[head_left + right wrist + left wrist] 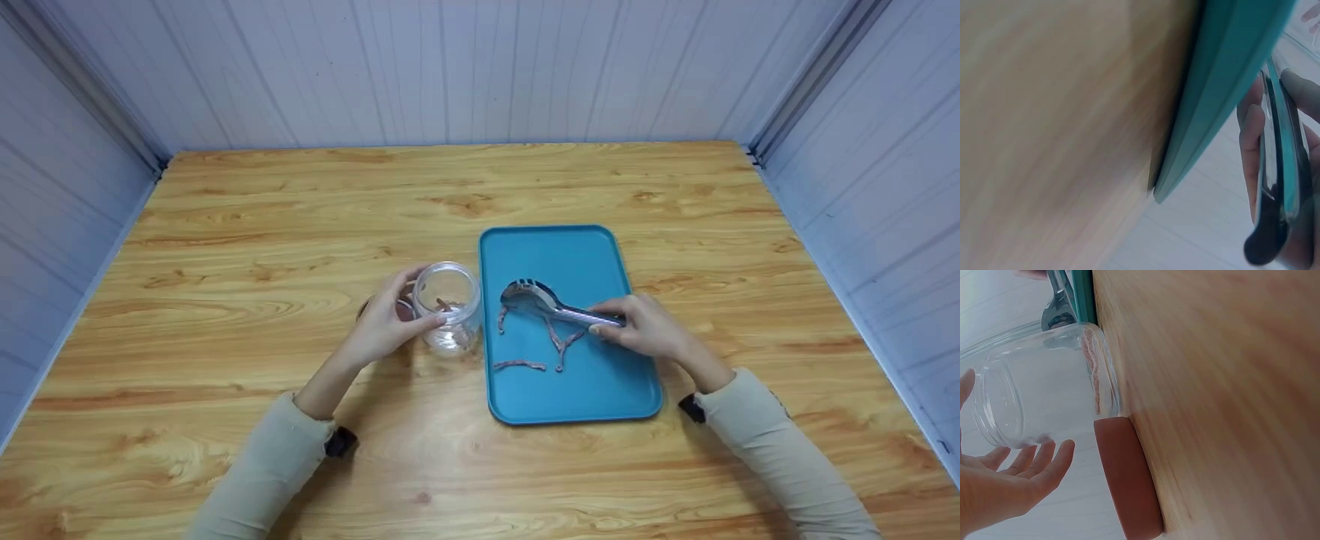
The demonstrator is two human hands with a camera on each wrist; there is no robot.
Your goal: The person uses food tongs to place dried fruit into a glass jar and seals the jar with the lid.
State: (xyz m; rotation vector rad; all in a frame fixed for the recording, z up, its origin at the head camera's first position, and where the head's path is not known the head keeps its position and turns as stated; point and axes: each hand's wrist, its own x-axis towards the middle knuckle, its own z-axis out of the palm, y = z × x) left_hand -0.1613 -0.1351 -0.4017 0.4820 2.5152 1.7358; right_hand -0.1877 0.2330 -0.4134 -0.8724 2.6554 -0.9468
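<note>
My left hand [386, 324] holds a clear jar [459, 334] near its open mouth, the thumb on the near side and the fingers round the far side. Thin reddish-brown strips [1093, 371] lie at the jar's bottom. With my right hand [646, 327] I grip metal tongs [577, 314] by the handles, thumb against fingers. The tongs' head is over the left part of a blue tray [592, 397]. On that tray are several thin twisted strips [520, 365], one group forming a Y below the tongs. What lies between the tips is hidden.
A round brown lid [1129, 478] lies on the wooden table [300, 225] to the left of the jar, partly covered by my left hand in the head view. The tray's left edge stands close beside the jar. Pale panelled walls [480, 75] enclose the table.
</note>
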